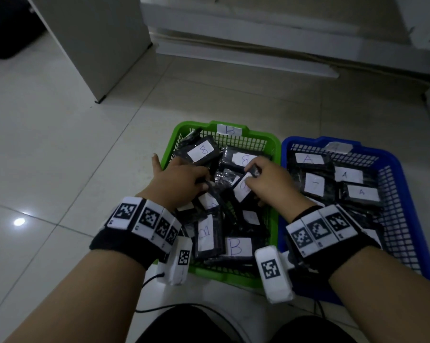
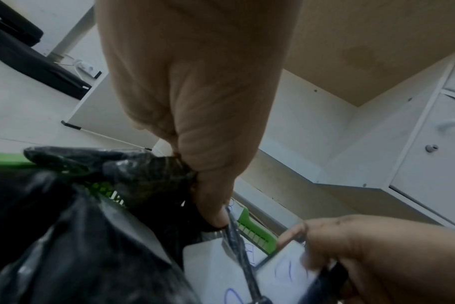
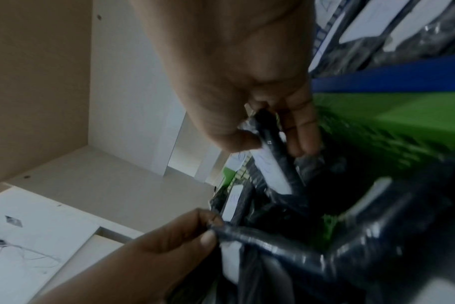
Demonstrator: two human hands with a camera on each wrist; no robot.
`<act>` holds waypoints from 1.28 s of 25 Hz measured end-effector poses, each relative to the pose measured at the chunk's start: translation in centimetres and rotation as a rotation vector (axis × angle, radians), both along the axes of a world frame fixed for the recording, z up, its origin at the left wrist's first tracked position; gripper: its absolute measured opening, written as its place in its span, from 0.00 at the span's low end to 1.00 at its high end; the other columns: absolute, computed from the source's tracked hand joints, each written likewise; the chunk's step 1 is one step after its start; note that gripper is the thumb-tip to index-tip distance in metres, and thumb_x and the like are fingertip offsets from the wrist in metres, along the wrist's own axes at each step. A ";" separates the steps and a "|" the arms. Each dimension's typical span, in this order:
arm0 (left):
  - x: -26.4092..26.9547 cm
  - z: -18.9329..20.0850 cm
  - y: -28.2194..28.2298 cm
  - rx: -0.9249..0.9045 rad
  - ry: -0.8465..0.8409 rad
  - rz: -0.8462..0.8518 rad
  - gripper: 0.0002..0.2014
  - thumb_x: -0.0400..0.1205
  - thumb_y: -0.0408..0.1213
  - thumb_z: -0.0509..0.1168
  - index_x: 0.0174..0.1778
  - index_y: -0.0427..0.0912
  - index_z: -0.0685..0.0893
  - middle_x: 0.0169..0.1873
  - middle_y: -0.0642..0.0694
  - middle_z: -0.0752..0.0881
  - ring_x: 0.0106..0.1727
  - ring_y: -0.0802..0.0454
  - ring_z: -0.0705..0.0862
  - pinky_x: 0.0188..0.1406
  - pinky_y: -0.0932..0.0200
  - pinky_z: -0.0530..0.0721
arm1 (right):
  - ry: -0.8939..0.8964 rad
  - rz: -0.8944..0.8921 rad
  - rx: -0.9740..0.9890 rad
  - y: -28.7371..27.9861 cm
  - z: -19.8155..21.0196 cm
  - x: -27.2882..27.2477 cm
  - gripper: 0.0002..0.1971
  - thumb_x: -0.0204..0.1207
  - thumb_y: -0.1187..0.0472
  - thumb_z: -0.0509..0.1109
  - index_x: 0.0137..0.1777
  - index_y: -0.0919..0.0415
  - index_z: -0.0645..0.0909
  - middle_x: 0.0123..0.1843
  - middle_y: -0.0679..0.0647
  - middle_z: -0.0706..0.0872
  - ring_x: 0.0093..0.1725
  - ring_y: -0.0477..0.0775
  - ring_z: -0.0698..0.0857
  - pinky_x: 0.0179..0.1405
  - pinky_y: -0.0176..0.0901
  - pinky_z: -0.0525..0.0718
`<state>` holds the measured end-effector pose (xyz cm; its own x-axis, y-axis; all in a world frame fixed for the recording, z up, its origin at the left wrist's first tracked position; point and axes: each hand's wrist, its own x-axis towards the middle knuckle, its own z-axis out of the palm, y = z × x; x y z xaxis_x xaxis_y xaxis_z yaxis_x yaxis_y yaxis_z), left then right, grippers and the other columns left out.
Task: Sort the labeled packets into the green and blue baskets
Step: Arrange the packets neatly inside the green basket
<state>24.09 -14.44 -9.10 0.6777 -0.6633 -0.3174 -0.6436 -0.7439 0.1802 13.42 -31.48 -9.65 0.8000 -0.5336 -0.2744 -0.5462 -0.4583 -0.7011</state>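
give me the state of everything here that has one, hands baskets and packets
left hand: over the green basket, pinching a black packet edge
right hand: over the green basket, pinching a labeled packet
packet in right hand: lifted, tilted, white label up
green basket: tagged B, piled with B packets
blue basket: tagged, holding A packets lying flat

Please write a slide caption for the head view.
Both hands pinch black packets over the green basket labeled B.
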 end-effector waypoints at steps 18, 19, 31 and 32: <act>0.1 -0.8 -1.4 0.110 -0.025 -0.125 0.12 0.85 0.44 0.54 0.64 0.57 0.71 0.68 0.56 0.76 0.78 0.50 0.58 0.65 0.13 0.37 | 0.227 0.584 -0.714 -0.1 -2.1 1.8 0.21 0.78 0.58 0.60 0.72 0.56 0.66 0.69 0.56 0.74 0.67 0.65 0.71 0.49 0.53 0.76; 0.2 -0.7 -1.4 0.122 -0.011 -0.123 0.13 0.85 0.43 0.54 0.65 0.57 0.70 0.68 0.54 0.76 0.78 0.50 0.57 0.65 0.13 0.36 | 0.214 0.597 -0.755 -0.2 -2.0 2.0 0.21 0.78 0.59 0.51 0.72 0.57 0.67 0.68 0.57 0.75 0.66 0.64 0.71 0.45 0.52 0.73; 0.1 -1.2 -2.0 -0.072 0.089 0.210 0.13 0.86 0.45 0.51 0.65 0.53 0.72 0.67 0.45 0.79 0.78 0.43 0.60 0.73 0.21 0.40 | 0.096 0.417 -0.416 -2.1 -1.7 2.9 0.12 0.82 0.58 0.62 0.61 0.54 0.83 0.55 0.55 0.77 0.62 0.60 0.76 0.53 0.45 0.76; 0.1 -1.2 -2.2 -0.073 0.094 0.236 0.14 0.86 0.45 0.51 0.66 0.51 0.72 0.67 0.44 0.80 0.78 0.42 0.61 0.74 0.22 0.42 | 0.069 0.317 -0.249 -2.2 -0.9 2.8 0.14 0.83 0.52 0.61 0.57 0.54 0.86 0.53 0.53 0.81 0.59 0.57 0.80 0.52 0.43 0.75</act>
